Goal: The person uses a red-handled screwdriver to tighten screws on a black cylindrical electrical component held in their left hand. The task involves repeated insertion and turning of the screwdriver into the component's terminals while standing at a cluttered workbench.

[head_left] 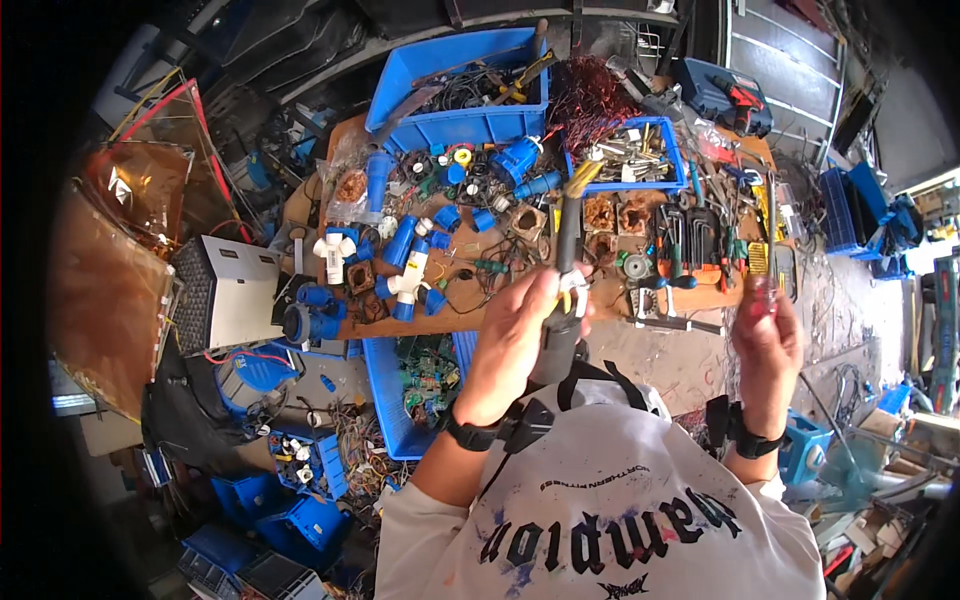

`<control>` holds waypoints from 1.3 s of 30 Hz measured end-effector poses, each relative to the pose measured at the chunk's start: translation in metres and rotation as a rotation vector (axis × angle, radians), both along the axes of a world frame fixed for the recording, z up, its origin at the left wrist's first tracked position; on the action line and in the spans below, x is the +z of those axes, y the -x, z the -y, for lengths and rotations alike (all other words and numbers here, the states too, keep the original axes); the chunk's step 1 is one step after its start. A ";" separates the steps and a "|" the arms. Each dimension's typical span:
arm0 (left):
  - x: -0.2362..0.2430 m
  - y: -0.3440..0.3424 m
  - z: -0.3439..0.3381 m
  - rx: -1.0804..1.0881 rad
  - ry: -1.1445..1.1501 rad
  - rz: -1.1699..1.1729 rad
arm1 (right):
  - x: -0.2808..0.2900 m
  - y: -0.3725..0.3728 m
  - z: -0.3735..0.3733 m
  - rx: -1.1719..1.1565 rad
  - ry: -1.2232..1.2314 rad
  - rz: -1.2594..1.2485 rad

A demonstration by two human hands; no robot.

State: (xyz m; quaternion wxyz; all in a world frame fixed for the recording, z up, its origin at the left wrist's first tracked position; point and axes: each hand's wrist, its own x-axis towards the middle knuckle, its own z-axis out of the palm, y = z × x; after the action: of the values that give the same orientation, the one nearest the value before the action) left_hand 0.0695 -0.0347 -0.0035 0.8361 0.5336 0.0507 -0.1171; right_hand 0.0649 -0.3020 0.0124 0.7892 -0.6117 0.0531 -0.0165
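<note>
My left hand (515, 330) is closed around a thick black cylindrical piece (556, 350), held upright above the bench's front edge. A thick black cable (568, 235) rises from it, with yellowish, probably stripped, ends (582, 176) at the top; lighter strands show near my fingers. My right hand (768, 350), raised at the right, pinches a small red, partly see-through object (763, 298), too small to identify. Behind my hands, the wooden workbench (480, 312) carries white and blue plug-like fittings (408, 270), rusty square parts (633, 215) and rows of hand tools (700, 240).
Blue bins (450, 125) of cables and a tray (673, 180) of metal pieces stand at the back, beside a tool case (695, 85) with a red drill. Below the bench sits a bin (405, 440) of circuit boards. Panels (110, 300), bins and scrap crowd the left; clutter lines the right.
</note>
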 end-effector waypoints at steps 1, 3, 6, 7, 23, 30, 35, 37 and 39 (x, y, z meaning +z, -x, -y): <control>0.007 0.002 0.004 0.051 -0.020 -0.034 | -0.003 -0.004 -0.002 0.045 0.008 -0.015; 0.006 0.006 0.010 0.045 -0.077 0.035 | -0.003 -0.005 -0.006 0.138 0.058 -0.050; 0.009 0.011 0.022 0.081 -0.120 0.076 | 0.005 -0.008 -0.022 0.295 -0.007 -0.132; 0.015 0.011 0.027 0.085 -0.119 0.078 | 0.016 -0.011 -0.026 0.375 -0.014 -0.121; 0.028 0.009 0.061 0.173 -0.378 0.238 | 0.020 -0.025 -0.046 0.383 0.039 0.084; 0.039 0.004 0.068 0.117 -0.412 0.310 | 0.027 -0.022 -0.040 0.325 0.044 0.083; 0.037 0.006 0.070 0.110 -0.382 0.318 | 0.023 -0.019 -0.038 0.321 0.026 0.105; 0.038 0.008 0.071 0.116 -0.377 0.319 | 0.023 -0.017 -0.039 0.324 -0.001 0.108; 0.038 0.010 0.072 0.122 -0.390 0.316 | 0.023 -0.015 -0.038 0.331 -0.013 0.111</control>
State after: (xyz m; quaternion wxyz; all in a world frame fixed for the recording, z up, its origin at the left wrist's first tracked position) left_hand 0.0597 -0.1063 0.0345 0.7203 0.6925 -0.0267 0.0302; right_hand 0.0798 -0.2641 0.0350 0.7868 -0.6050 -0.0918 0.0804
